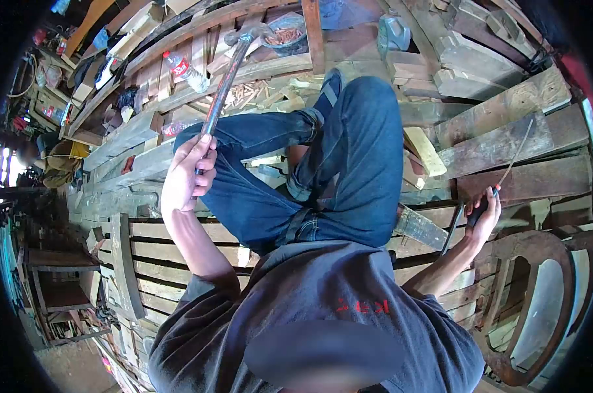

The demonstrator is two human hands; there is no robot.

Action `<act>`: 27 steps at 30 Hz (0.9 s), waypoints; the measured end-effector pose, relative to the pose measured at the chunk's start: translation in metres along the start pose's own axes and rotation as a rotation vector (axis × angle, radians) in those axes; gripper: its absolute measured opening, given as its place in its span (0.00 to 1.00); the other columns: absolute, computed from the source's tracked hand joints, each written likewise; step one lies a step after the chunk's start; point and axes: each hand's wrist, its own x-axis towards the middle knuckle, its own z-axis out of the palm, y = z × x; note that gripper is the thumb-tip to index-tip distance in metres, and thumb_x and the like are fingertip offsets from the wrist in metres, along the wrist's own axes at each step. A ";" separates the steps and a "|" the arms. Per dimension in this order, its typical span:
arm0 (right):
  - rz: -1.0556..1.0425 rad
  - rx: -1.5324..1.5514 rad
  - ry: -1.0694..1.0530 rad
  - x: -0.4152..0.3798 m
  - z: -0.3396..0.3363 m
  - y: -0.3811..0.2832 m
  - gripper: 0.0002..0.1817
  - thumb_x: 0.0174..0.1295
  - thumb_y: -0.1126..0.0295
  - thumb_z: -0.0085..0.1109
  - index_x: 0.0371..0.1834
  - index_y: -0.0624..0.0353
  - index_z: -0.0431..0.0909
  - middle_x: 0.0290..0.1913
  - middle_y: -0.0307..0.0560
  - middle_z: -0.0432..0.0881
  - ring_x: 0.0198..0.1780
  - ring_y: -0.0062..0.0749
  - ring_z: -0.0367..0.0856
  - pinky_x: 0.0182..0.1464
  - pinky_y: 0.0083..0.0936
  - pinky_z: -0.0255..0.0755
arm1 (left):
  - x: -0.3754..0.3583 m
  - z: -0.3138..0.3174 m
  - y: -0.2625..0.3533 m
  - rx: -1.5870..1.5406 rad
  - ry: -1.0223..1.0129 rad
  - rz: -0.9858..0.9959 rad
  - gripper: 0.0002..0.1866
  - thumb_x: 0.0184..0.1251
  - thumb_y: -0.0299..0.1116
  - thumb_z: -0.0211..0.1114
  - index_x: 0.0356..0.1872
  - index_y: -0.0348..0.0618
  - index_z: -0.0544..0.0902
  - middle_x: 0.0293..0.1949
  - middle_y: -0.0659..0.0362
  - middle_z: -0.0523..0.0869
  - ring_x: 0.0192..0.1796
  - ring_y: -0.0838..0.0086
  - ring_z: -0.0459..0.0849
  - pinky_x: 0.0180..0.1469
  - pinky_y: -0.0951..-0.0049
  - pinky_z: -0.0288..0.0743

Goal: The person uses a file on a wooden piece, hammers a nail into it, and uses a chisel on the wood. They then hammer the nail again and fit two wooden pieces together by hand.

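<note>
My left hand [190, 171] is closed around the handle of a hammer [225, 85], raised beside my left knee with its metal head pointing away from me. Out to the right, my right hand [485, 219] grips a screwdriver [514, 157] by its dark handle. Its long thin shaft points forward, over wooden boards [499, 149]. The tip's shape is too small to make out. My legs in jeans [368, 144] are bent between the two hands. A dark bar [452, 230] stands just left of my right hand.
Ahead lie a plastic bottle [186, 71], wooden pegs [247, 95], a basin of small wood pieces [284, 40] and a blue-grey jug [393, 33]. A curved wooden frame [535, 308] is at the lower right. Slatted planks [172, 250] run beneath me, and a wooden shelf [59, 259] stands left.
</note>
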 end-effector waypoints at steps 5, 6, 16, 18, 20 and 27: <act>0.008 -0.041 0.027 -0.007 0.012 -0.005 0.11 0.71 0.64 0.58 0.32 0.54 0.71 0.18 0.35 0.69 0.14 0.20 0.65 0.15 0.21 0.62 | 0.014 0.001 -0.007 0.028 -0.046 -0.032 0.13 0.78 0.45 0.58 0.39 0.46 0.75 0.22 0.74 0.63 0.15 0.92 0.55 0.12 0.87 0.43; 0.008 -0.037 0.020 -0.008 0.015 -0.006 0.11 0.71 0.64 0.58 0.32 0.54 0.71 0.18 0.35 0.69 0.14 0.21 0.65 0.15 0.21 0.61 | 0.018 0.002 -0.008 0.030 -0.057 -0.036 0.13 0.78 0.45 0.58 0.39 0.46 0.75 0.22 0.74 0.63 0.15 0.92 0.55 0.12 0.87 0.43; -0.017 -0.090 -0.039 -0.009 0.024 -0.008 0.12 0.72 0.64 0.56 0.33 0.55 0.69 0.19 0.36 0.68 0.14 0.22 0.67 0.14 0.21 0.60 | 0.070 -0.006 -0.035 0.070 -0.082 -0.123 0.14 0.79 0.45 0.56 0.39 0.45 0.73 0.22 0.74 0.62 0.16 0.93 0.55 0.12 0.87 0.44; -0.007 -0.105 -0.035 -0.010 0.028 -0.009 0.11 0.72 0.64 0.56 0.33 0.55 0.69 0.19 0.37 0.68 0.14 0.22 0.67 0.14 0.21 0.60 | 0.083 -0.009 -0.045 0.054 -0.103 -0.116 0.14 0.79 0.45 0.56 0.39 0.45 0.73 0.22 0.74 0.62 0.16 0.92 0.56 0.12 0.87 0.44; 0.012 -0.115 -0.043 -0.007 0.030 -0.007 0.12 0.72 0.64 0.56 0.32 0.55 0.69 0.18 0.37 0.68 0.14 0.22 0.67 0.13 0.21 0.60 | 0.096 -0.010 -0.054 0.082 -0.075 -0.138 0.13 0.78 0.44 0.57 0.40 0.46 0.73 0.22 0.74 0.63 0.16 0.92 0.57 0.13 0.87 0.46; 0.051 -0.141 -0.136 -0.002 0.061 0.002 0.13 0.73 0.64 0.55 0.30 0.56 0.68 0.17 0.36 0.68 0.12 0.21 0.65 0.13 0.20 0.60 | 0.183 -0.031 -0.130 0.325 -0.024 -0.113 0.16 0.78 0.44 0.57 0.35 0.42 0.74 0.21 0.68 0.70 0.16 0.84 0.66 0.15 0.77 0.58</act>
